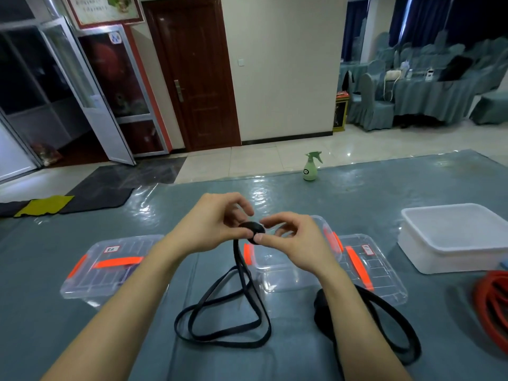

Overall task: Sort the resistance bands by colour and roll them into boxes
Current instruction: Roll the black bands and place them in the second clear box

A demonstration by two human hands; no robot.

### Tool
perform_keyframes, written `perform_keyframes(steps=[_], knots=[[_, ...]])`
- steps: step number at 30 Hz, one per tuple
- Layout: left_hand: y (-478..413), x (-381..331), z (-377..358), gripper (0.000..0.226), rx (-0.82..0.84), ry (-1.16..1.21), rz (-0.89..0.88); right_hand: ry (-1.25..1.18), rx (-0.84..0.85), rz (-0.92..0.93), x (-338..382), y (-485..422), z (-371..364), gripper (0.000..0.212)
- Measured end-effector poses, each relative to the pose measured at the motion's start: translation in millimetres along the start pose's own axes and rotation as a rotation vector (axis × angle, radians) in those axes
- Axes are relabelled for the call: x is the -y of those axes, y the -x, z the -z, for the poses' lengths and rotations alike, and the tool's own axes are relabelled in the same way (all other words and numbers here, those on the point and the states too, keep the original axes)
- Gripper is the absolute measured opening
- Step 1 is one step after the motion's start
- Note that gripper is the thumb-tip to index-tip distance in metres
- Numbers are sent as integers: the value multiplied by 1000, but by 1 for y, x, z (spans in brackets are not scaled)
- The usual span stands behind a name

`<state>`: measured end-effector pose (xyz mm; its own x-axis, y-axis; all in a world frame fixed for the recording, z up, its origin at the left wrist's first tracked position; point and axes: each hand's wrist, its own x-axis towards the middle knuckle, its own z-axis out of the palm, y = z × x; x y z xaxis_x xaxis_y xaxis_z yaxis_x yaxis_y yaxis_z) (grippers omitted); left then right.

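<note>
A black resistance band (242, 312) hangs from a small rolled coil (252, 231) held above the table; its loose loops trail onto the table below. My left hand (217, 218) and my right hand (291, 237) both pinch the coil from either side. An open clear box (286, 273) with orange latches sits under my right hand. Its lid (373, 270) lies to the right. A closed clear box (110, 268) with an orange handle stands at the left. More black bands (390, 320) lie beneath my right forearm. Red bands (492, 295) lie at the right edge.
A white plastic tub (453, 237) stands at the right on the blue-grey covered table (357, 193). A green spray bottle (311, 166) stands near the table's far edge. Beyond are a tiled floor, a brown door and covered chairs.
</note>
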<state>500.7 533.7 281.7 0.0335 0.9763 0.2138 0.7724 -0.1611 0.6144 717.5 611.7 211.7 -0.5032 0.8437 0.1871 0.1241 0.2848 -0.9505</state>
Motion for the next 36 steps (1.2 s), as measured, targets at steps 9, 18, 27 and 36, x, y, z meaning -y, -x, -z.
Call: perform_keyframes(steps=[9,18,27,36], knots=[[1,-8,8,41,53,-110,-109,-31,77,96,17,10,-9,18],[17,6,-13,33,-173,489,-46,-555,-52,152,12,9,-16,16],[21,12,2,24,-55,203,41,-145,49,102,2,14,-8,37],[1,-10,18,16,179,-366,-22,287,46,205,13,12,-22,12]])
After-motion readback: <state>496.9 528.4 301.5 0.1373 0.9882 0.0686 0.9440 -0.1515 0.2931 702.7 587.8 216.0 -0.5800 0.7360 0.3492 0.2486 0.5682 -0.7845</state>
